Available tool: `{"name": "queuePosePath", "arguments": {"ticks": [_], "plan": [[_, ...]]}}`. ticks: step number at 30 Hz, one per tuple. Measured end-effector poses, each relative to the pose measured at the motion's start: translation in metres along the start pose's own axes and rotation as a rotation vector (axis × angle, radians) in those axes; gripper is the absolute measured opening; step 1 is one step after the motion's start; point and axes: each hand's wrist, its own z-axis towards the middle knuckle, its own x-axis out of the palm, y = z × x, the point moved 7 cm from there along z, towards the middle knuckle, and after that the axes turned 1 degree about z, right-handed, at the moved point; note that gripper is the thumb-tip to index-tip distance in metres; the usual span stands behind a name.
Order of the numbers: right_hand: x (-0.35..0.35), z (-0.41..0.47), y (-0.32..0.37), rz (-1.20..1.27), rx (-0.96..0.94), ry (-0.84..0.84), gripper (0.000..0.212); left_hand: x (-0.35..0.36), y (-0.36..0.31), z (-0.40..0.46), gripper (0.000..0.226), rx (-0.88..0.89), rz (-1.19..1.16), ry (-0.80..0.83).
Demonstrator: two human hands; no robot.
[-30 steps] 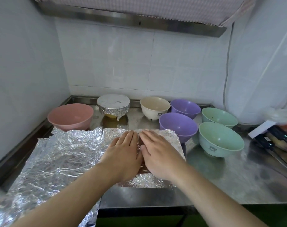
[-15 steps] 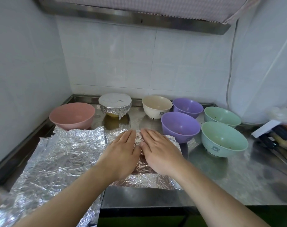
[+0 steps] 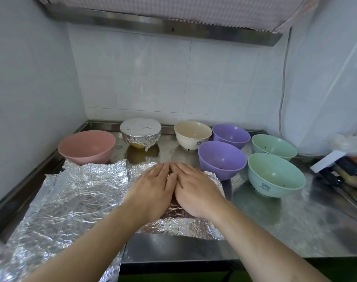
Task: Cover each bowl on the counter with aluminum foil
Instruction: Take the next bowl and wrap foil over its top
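- Left hand (image 3: pixel 151 190) and right hand (image 3: pixel 196 190) press side by side, fingers straight and together, on a crumpled foil sheet (image 3: pixel 75 192) spread at the steel counter's (image 3: pixel 295 224) front left.
- One foil-covered bowl (image 3: pixel 141 134) stands at the back; six bowls, among them a pink bowl (image 3: pixel 87 146), stand uncovered.

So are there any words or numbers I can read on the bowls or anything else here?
No readable words or numbers anywhere.
Cream plastic bowl: a small dark printed mark near its base, too small to read.
Front mint-green plastic bowl: a small dark printed mark on its side, looks like a picture, no legible letters.
Crinkled aluminium foil sheet: no print.
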Motion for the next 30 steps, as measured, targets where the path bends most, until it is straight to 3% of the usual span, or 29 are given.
{"name": "queuePosePath", "arguments": {"ticks": [5, 11, 13, 17, 20, 24, 30], "plan": [[-0.004, -0.007, -0.007, 0.020, 0.068, -0.001, 0.056, 0.007, 0.007, 0.001, 0.049, -0.079, -0.055, -0.033], [0.006, -0.033, 0.004, 0.015, 0.121, 0.007, 0.078, 0.007, 0.007, 0.001, 0.062, -0.104, 0.015, -0.021], [0.005, -0.034, 0.005, -0.023, 0.133, -0.013, 0.087, 0.010, 0.009, -0.001, 0.075, -0.187, 0.005, 0.034], [0.005, -0.032, 0.003, 0.014, 0.141, -0.006, 0.067, 0.012, -0.003, -0.021, 0.092, -0.352, -0.073, 0.058], [0.009, -0.030, 0.000, 0.051, 0.146, 0.024, 0.066, 0.003, -0.007, -0.033, 0.088, -0.493, -0.255, -0.062], [-0.009, -0.014, 0.000, 0.130, 0.127, -0.003, 0.059, -0.001, -0.014, -0.033, 0.101, -0.464, -0.192, 0.013], [-0.004, 0.002, 0.016, 0.026, 0.009, 0.044, 0.053, 0.011, -0.010, -0.036, 0.088, -0.353, -0.044, 0.057]]}}
